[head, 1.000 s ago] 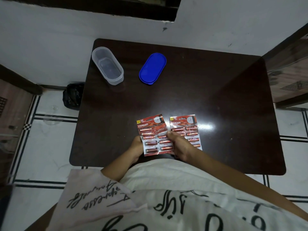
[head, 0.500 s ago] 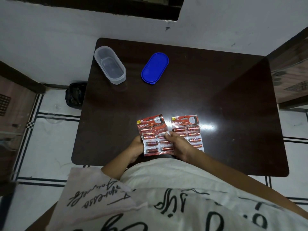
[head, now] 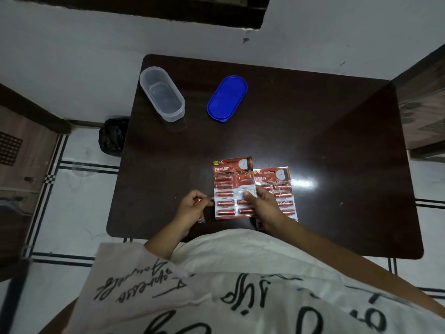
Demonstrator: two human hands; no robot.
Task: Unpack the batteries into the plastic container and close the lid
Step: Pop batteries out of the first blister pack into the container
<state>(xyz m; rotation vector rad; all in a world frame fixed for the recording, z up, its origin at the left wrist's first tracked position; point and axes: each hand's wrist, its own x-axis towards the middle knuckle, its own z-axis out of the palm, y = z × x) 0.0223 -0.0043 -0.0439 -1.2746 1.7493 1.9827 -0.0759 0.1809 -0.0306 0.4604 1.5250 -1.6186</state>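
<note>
Bare tabletop point(head: 173, 153) runs from the battery packs point(head: 226, 186) to the open container point(head: 172, 114); the blue lid point(head: 227, 97) lies apart

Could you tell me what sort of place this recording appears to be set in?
Probably a room in a home: a dark wooden table stands by a white wall, on a white tiled floor with black lines.

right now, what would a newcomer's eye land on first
Two red battery packs at the near edge of the table stand out: the left pack, gripped by the right hand, overlaps the right pack. The left hand pinches a loose battery. At far left, the clear container sits open beside its blue lid.
</note>
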